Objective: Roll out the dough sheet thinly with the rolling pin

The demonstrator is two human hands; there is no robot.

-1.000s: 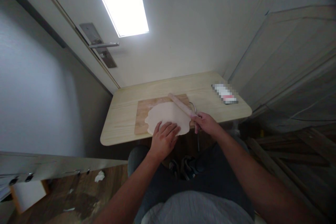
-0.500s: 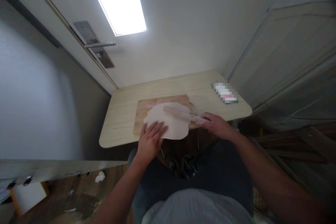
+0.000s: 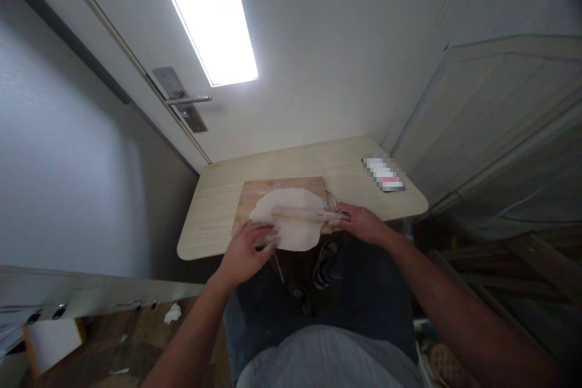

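A wide, thin sheet of dough [image 3: 291,235] lies over a wooden cutting board [image 3: 248,194], and its near edge hangs past the board's front. My right hand [image 3: 359,221] is closed round the right end of a rolling pin [image 3: 300,213], which rests across the dough and points left. At the dough's left front edge is my left hand [image 3: 248,248], fingers curved and apart, touching or just above the sheet; it holds nothing that I can see. The fingertips are slightly blurred. A metal handle [image 3: 331,197] sticks out from the board's right side, partly behind my right hand.
The board lies on a small pale wooden table [image 3: 204,212] against a door with a metal lever handle [image 3: 191,100]. A blurred-out phone-like object [image 3: 384,174] lies at the table's right. Crumpled white paper [image 3: 173,313] is on the floor at left. Wooden slats [image 3: 536,260] stand at right.
The rolling pin has turned level and come nearer to me across the dough. My left hand has lifted from lying flat to a curved pose at the edge. The camera view has tilted slightly.
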